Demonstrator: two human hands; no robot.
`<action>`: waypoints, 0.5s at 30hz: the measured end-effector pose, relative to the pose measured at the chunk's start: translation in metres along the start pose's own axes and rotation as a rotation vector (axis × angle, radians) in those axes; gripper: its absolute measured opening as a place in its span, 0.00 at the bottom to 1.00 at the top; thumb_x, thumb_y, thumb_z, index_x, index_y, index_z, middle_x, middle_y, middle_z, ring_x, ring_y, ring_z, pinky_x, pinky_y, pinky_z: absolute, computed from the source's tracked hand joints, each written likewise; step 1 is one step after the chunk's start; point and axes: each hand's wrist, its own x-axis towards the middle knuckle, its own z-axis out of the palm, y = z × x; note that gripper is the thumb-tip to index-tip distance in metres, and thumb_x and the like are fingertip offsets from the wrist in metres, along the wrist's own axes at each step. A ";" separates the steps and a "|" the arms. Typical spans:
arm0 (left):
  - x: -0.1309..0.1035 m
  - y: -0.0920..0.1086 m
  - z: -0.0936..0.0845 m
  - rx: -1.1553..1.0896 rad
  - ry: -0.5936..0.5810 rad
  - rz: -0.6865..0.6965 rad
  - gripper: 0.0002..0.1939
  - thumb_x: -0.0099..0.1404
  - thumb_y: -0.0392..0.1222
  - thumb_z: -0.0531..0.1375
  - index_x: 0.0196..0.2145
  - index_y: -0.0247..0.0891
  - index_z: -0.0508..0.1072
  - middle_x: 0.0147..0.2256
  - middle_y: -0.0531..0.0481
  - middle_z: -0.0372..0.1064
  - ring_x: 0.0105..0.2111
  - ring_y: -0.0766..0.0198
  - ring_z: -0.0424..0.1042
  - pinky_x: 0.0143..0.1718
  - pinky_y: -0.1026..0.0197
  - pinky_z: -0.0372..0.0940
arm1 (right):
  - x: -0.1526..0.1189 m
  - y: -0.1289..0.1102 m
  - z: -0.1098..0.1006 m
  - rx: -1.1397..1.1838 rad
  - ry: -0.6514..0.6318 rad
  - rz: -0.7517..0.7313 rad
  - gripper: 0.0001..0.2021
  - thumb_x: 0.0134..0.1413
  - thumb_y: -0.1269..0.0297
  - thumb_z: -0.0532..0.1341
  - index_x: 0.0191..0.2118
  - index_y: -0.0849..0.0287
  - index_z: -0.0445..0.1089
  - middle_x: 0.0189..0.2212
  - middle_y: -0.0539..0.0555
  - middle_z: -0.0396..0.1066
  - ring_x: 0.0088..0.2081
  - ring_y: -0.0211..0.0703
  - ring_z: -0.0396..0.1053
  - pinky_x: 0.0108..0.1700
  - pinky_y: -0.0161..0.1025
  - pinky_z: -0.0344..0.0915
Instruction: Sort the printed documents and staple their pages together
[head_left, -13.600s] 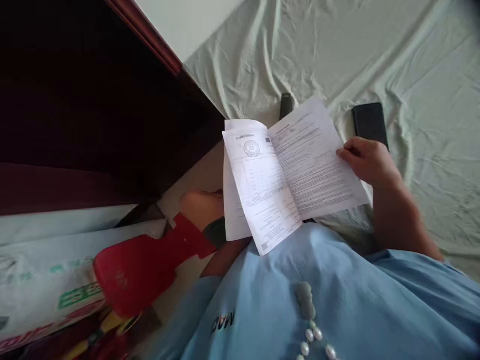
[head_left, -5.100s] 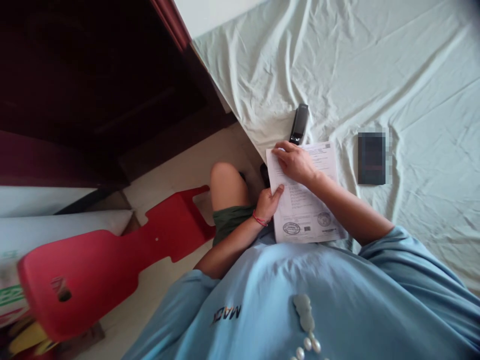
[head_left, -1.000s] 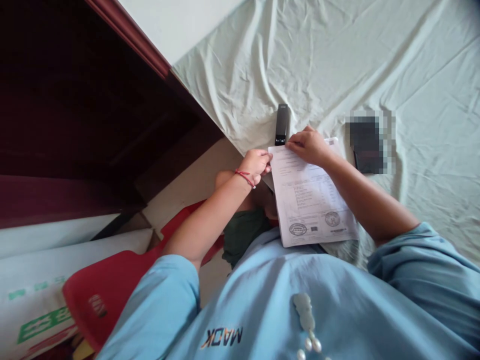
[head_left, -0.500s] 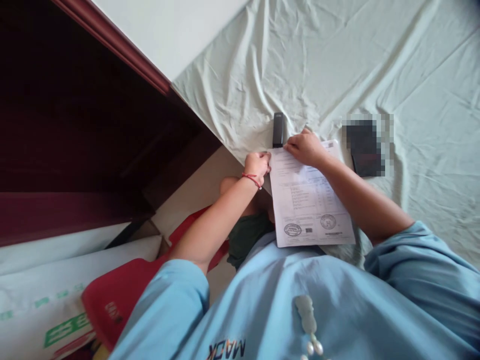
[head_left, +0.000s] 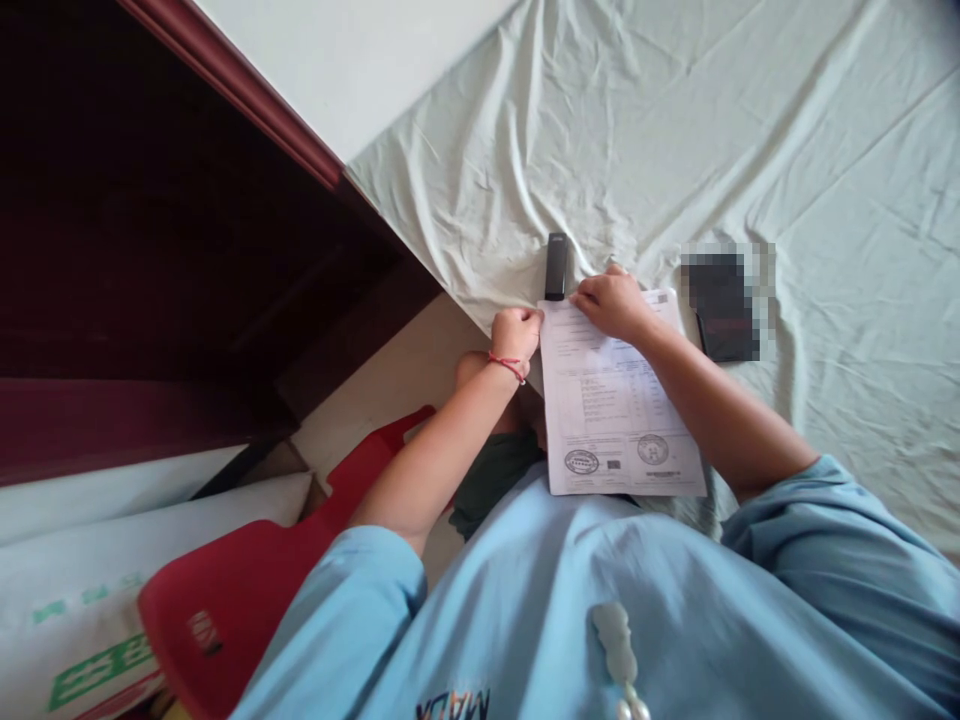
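Note:
A stack of printed papers (head_left: 592, 400) with round and oval stamps lies at the edge of the sheet-covered surface, close to my body. My left hand (head_left: 516, 335), with a red string bracelet on its wrist, is closed at the top left corner of the papers, thumb and fingers pinched together. My right hand (head_left: 611, 303) rests over the top edge, its fingers curled and gripping the papers there. Just beyond that edge, between the two hands, lies a narrow black object that looks like a stapler (head_left: 556, 266).
A black flat item (head_left: 724, 310), partly pixelated, lies to the right on the wrinkled pale sheet (head_left: 660, 130). Dark red wooden furniture (head_left: 150, 230) stands at the left. Below it are a red chair (head_left: 225, 580) and white printed sacks (head_left: 67, 600).
The view has shifted slightly. Both hands keep nearly the same places at the top of the papers, with the left fingers curled a little tighter.

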 end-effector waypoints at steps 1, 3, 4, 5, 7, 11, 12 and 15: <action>0.000 0.000 -0.001 0.015 -0.010 0.005 0.12 0.66 0.39 0.61 0.24 0.36 0.73 0.21 0.55 0.57 0.23 0.67 0.60 0.25 0.65 0.54 | 0.000 0.001 0.000 0.006 0.006 -0.003 0.15 0.67 0.58 0.56 0.30 0.55 0.72 0.29 0.57 0.73 0.43 0.55 0.66 0.52 0.55 0.62; 0.001 -0.001 -0.002 0.048 -0.006 0.019 0.10 0.66 0.39 0.62 0.27 0.35 0.76 0.21 0.54 0.59 0.25 0.66 0.63 0.27 0.64 0.57 | -0.001 0.002 0.001 0.023 0.019 -0.012 0.15 0.67 0.58 0.56 0.30 0.55 0.72 0.29 0.57 0.73 0.42 0.55 0.66 0.52 0.54 0.63; 0.003 -0.002 -0.002 0.066 0.006 0.028 0.09 0.65 0.40 0.62 0.27 0.35 0.78 0.22 0.53 0.61 0.26 0.65 0.64 0.28 0.64 0.58 | -0.002 0.002 0.002 0.029 0.027 -0.016 0.15 0.67 0.58 0.56 0.30 0.55 0.73 0.29 0.57 0.73 0.42 0.55 0.66 0.51 0.54 0.63; 0.004 -0.003 -0.002 0.085 0.019 0.038 0.09 0.64 0.40 0.63 0.28 0.35 0.78 0.22 0.52 0.64 0.27 0.64 0.66 0.30 0.63 0.60 | -0.002 0.003 0.002 0.034 0.036 -0.019 0.15 0.67 0.58 0.56 0.30 0.55 0.73 0.29 0.57 0.74 0.42 0.55 0.66 0.51 0.54 0.63; 0.008 -0.004 -0.001 0.115 0.034 0.056 0.08 0.63 0.41 0.65 0.28 0.35 0.79 0.24 0.50 0.67 0.30 0.61 0.69 0.33 0.62 0.62 | -0.003 0.003 0.004 0.035 0.051 -0.016 0.16 0.68 0.58 0.56 0.30 0.55 0.74 0.30 0.57 0.75 0.42 0.55 0.67 0.51 0.54 0.64; 0.014 -0.002 0.000 0.146 0.040 0.079 0.10 0.63 0.40 0.65 0.26 0.35 0.78 0.24 0.49 0.68 0.31 0.61 0.70 0.34 0.61 0.63 | -0.002 0.004 0.006 0.034 0.066 0.002 0.16 0.68 0.58 0.56 0.32 0.56 0.76 0.32 0.58 0.77 0.43 0.55 0.68 0.52 0.54 0.64; 0.014 -0.001 0.000 0.149 0.043 0.086 0.10 0.64 0.39 0.64 0.25 0.35 0.77 0.23 0.49 0.67 0.31 0.61 0.69 0.34 0.62 0.62 | -0.001 0.004 0.006 0.033 0.067 0.006 0.16 0.68 0.59 0.56 0.32 0.56 0.77 0.32 0.58 0.78 0.43 0.56 0.69 0.52 0.53 0.64; 0.013 0.003 -0.001 0.135 0.030 0.073 0.11 0.64 0.36 0.63 0.24 0.35 0.75 0.22 0.51 0.63 0.28 0.63 0.66 0.31 0.62 0.60 | 0.000 0.003 0.007 0.021 0.068 0.029 0.15 0.68 0.59 0.57 0.34 0.56 0.78 0.33 0.59 0.78 0.44 0.57 0.70 0.53 0.53 0.63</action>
